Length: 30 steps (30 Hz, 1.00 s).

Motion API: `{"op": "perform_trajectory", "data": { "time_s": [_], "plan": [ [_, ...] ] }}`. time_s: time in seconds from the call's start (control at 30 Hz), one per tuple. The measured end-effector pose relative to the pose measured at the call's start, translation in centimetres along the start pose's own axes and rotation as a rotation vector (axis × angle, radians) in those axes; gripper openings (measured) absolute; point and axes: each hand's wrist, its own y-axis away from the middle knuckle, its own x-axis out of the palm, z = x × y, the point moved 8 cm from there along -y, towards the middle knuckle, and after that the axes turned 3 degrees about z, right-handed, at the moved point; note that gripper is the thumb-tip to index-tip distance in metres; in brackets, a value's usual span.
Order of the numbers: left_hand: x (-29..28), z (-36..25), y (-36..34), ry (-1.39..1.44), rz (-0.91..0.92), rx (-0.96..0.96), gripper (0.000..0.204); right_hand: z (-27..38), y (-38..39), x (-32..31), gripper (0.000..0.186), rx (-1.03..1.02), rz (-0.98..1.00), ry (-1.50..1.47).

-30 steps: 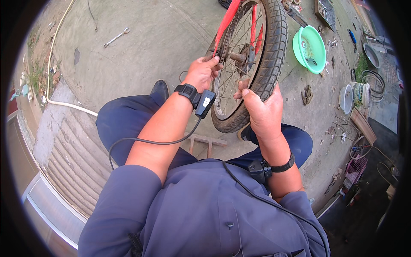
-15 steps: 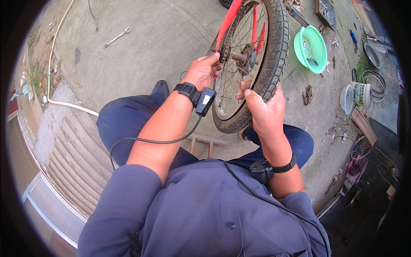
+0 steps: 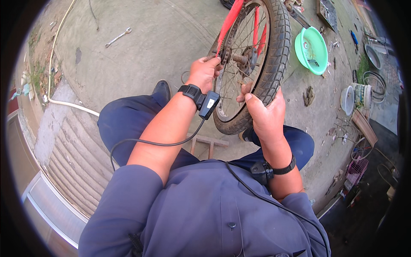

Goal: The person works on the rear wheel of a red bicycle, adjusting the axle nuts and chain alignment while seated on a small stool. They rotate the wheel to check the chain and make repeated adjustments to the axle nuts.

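Observation:
A bicycle's rear wheel (image 3: 278,55) with a worn black tyre stands tilted before me, with a red frame (image 3: 229,23), chain (image 3: 228,43) and rusty hub (image 3: 247,62). My left hand (image 3: 204,73) has its fingers curled at the lower end of the red frame beside the chain; part of what it grips is hidden. My right hand (image 3: 265,109) is wrapped round the lower right of the tyre, thumb on top and fingertips showing among the spokes inside the rim. Wrist straps with black devices and cables are on both forearms.
A wrench (image 3: 117,37) and a pale hose (image 3: 50,85) lie on the concrete to the left. A rusty metal stand (image 3: 209,141) is between my legs. To the right are a green basin (image 3: 317,51), a white bucket (image 3: 363,95), coiled tubes, scraps and a pink basket (image 3: 355,171).
The wheel and both my hands have shifted slightly to the right. The grips look the same.

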Motion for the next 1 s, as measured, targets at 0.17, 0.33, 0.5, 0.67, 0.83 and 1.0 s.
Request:
{"op": "perform_trajectory", "data": {
  "time_s": [0.17, 0.33, 0.5, 0.67, 0.83, 1.0],
  "plan": [
    [-0.18, -0.02, 0.08, 0.004, 0.002, 0.054, 0.020, -0.25, 0.15, -0.01, 0.032, -0.013, -0.001, -0.044],
    [-0.20, -0.28, -0.16, -0.044, 0.056, 0.066, 0.019, -0.33, -0.06, 0.02, 0.033, 0.003, 0.009, -0.044],
    [-0.08, -0.29, 0.05, -0.028, 0.048, 0.072, 0.024, -0.18, -0.15, -0.17, 0.033, 0.001, 0.007, -0.067],
    [0.12, -0.48, 0.50, -0.027, 0.066, 0.054, 0.023, -0.32, -0.02, -0.26, 0.033, 0.014, -0.006, -0.059],
    [0.08, -0.42, 0.53, -0.031, 0.065, 0.043, 0.023, -0.30, -0.09, -0.14, 0.033, 0.014, 0.020, -0.040],
    [-0.10, -0.32, 0.12, -0.077, 0.098, 0.035, 0.020, -0.17, -0.04, -0.15, 0.029, 0.011, 0.004, -0.046]
  ]
}}
